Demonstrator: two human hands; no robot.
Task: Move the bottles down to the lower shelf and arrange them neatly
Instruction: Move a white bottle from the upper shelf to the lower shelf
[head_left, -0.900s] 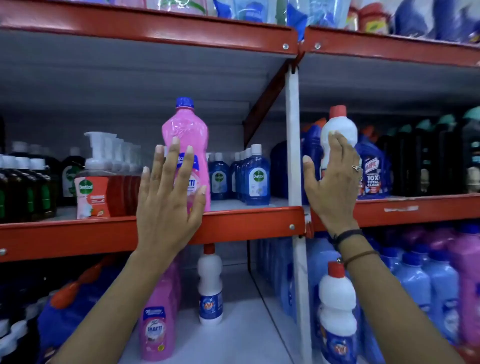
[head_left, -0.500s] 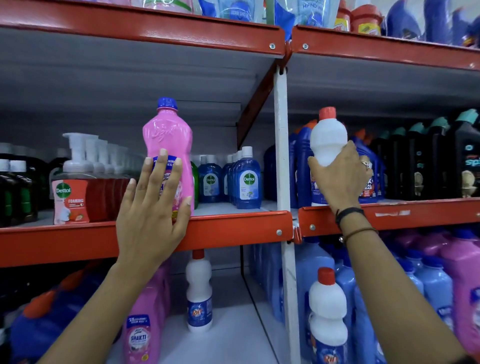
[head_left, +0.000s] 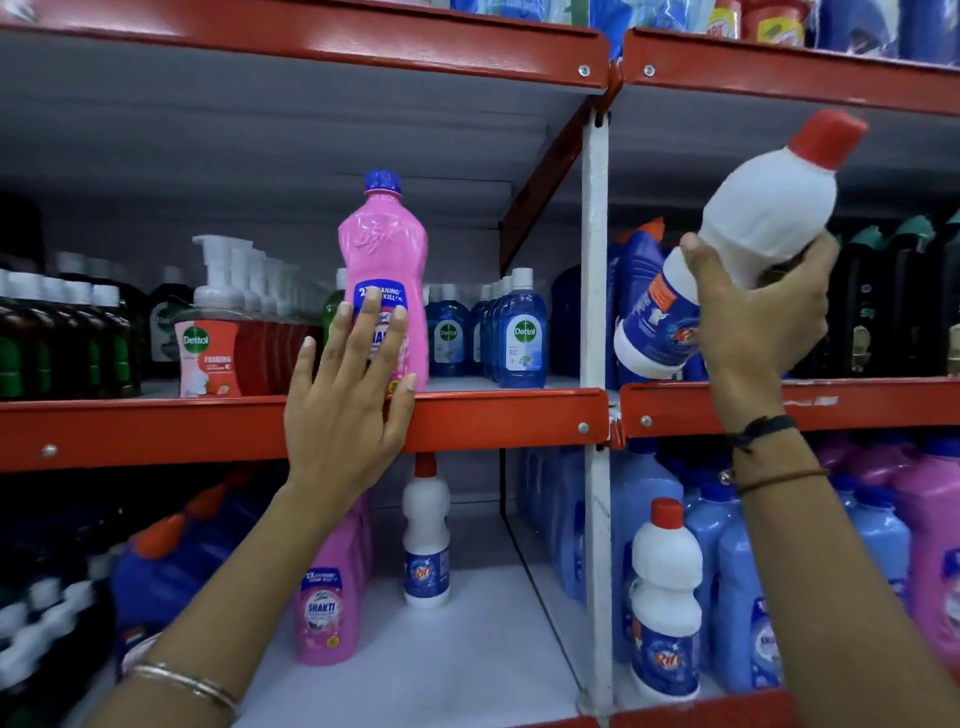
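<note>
- Red steel shelving (head_left: 498, 415) with a white upright post (head_left: 595, 312) fills the view; grey boards form the shelf floors, and rows of cleaning products stand on every level.
- Right hand (head_left: 763, 322) is clenched around a white bottle with a red cap (head_left: 748, 239), lifted clear of the middle shelf and tilted, cap up to the right. Its blue label is partly covered by the fingers; a red logo shows but cannot be read.
- Left hand (head_left: 345, 415) is spread open, fingers flat against the front of a pink bottle with a blue cap (head_left: 384, 280), not gripping it. That bottle stands upright at the near edge of the middle shelf.
- Pink bottle's label reads "2X CLEANING"; the lines beneath are hidden by the fingers.
- On the lower shelf stand a matching pink bottle marked "SHAKTI" (head_left: 327, 608) and two white red-capped bottles marked "Rin" (head_left: 426, 540) (head_left: 665, 603).
- Left of the pink bottle, a pump bottle reads "Dettol FOAMING" (head_left: 208, 343); to its right, blue bottles read "Dettol" (head_left: 522, 332).
- Dark bottles at far left (head_left: 62, 338) and far right (head_left: 893, 301) are too dim to read.
- Top-shelf goods (head_left: 769, 21) are cut off by the frame.
</note>
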